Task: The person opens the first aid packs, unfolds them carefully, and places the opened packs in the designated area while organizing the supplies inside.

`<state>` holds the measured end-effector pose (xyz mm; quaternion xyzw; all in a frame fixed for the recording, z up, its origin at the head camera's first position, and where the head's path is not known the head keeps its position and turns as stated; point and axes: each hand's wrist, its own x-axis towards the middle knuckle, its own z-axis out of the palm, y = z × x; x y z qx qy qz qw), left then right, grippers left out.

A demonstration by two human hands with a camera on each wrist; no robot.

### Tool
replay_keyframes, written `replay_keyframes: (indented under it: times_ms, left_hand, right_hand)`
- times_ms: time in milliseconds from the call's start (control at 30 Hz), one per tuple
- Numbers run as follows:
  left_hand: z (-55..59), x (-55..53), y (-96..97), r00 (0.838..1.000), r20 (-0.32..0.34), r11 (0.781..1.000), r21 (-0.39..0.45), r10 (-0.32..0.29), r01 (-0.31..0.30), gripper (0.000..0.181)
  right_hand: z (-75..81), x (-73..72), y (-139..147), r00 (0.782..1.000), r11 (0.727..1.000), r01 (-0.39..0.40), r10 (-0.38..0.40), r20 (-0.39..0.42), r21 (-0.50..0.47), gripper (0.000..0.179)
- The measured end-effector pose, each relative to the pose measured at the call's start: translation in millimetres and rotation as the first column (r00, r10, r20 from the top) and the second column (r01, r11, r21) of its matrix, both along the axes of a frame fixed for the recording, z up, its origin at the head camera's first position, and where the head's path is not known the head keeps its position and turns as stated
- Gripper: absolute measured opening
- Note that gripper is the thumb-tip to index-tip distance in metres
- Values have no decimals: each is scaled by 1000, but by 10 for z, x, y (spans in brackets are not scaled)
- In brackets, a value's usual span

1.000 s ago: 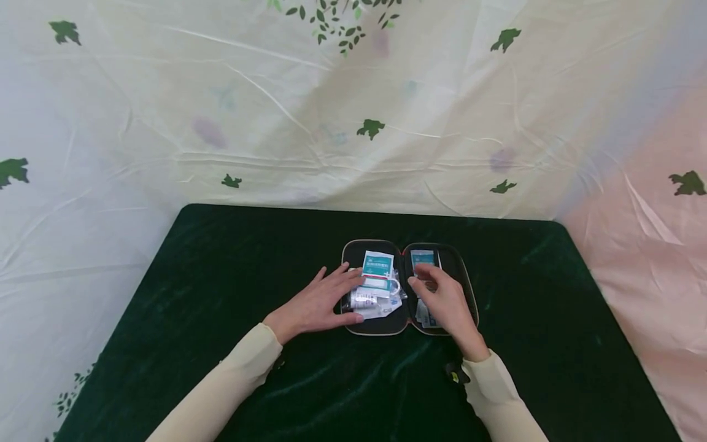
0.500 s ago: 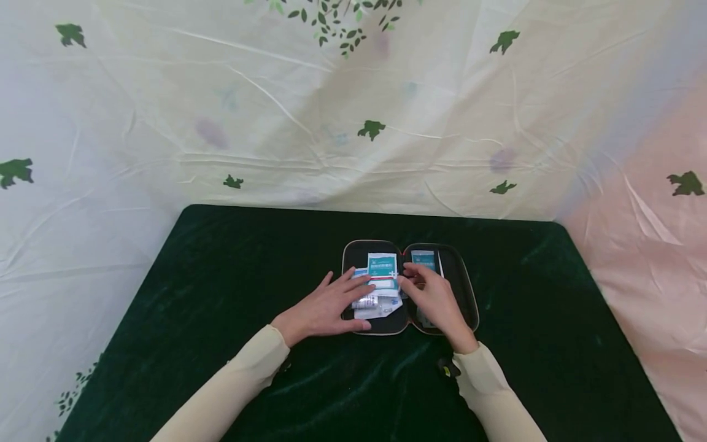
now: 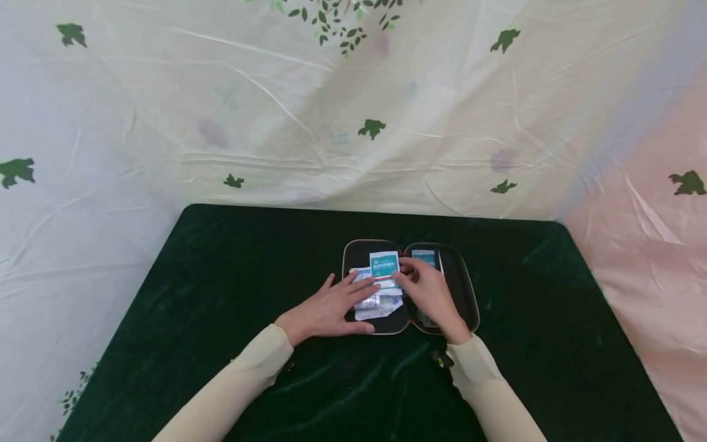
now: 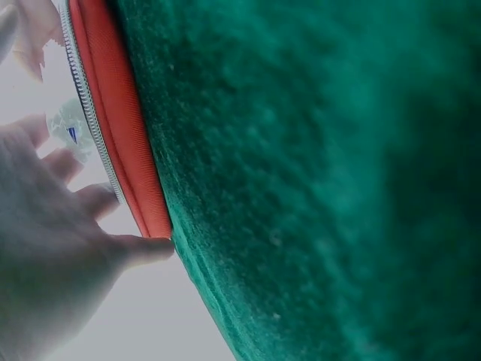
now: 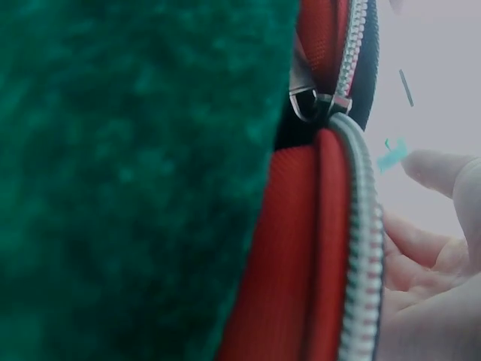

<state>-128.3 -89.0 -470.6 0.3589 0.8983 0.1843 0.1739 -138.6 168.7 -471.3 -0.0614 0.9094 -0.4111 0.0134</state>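
Observation:
A zippered case [image 3: 392,327], red outside and black inside, lies unfolded on the table. My left hand [image 3: 326,310] is spread over its left half, fingertips on a teal-and-white sachet [image 3: 385,264] and the packets under it. The thumb reaches along the case's near edge. My right hand [image 3: 433,294] pinches the sachet's right edge between thumb and fingers, above the hinge. Below the sachet lie a clear-wrapped roll [image 3: 369,302] and a white packet [image 3: 381,312]. In the left wrist view, the left thumb stretches across the red side [image 4: 128,113].
The case's right half holds another teal packet [image 3: 424,256] and a thin white stick [image 3: 440,263]; the right hand hides part of it. A zipper pull [image 5: 304,105] hangs near the hinge. Dark green velvet [image 3: 265,264] covers the table, with patterned cloth [image 3: 276,123] behind.
My right hand has moved left from the right half to the sachet's edge. The sachet has shifted slightly right. My left hand has slid a little right over the packets.

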Motion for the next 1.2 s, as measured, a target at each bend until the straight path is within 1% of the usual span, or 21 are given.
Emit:
replay_keyframes:
  times_ms: [167, 333, 433, 533, 667, 867, 1000, 1200]
  left_hand:
    - [-5, 5, -6, 1000, -4, 1000, -4, -5, 5, 86]
    - [-12, 0, -24, 1000, 8, 999, 32, -1, 0, 87]
    - [-11, -2, -56, 1000, 9, 998, 56, 24, -25, 89]
    - [-5, -13, -90, 998, 3, 996, 67, 63, -63, 92]
    - [2, -39, -136, 993, -1, 992, 52, 118, -117, 98]
    - [-15, -83, -184, 982, -10, 982, -19, 190, -190, 107]
    - [-31, -93, -199, 977, -8, 977, -38, 211, -211, 111]
    - [-15, -82, -200, 974, -23, 972, -58, 225, -226, 115]
  right_hand:
    - [0, -34, -35, 1000, 1000, -17, 17, 10, 8, 45]
    - [-20, -49, -19, 999, 999, -35, 35, -6, -10, 44]
    - [-21, -47, -7, 999, 999, -37, 37, -10, -25, 41]
    - [-13, -38, 7, 1000, 999, -26, 26, -12, -33, 39]
    - [3, -21, 26, 1000, 998, -10, 10, -11, -55, 37]
    - [28, 9, 83, 1000, 996, -3, 0, -30, -94, 36]
    - [39, 28, 136, 999, 996, 1, -5, -47, -90, 34]
    - [66, 61, 225, 998, 995, 19, -25, -55, -102, 34]
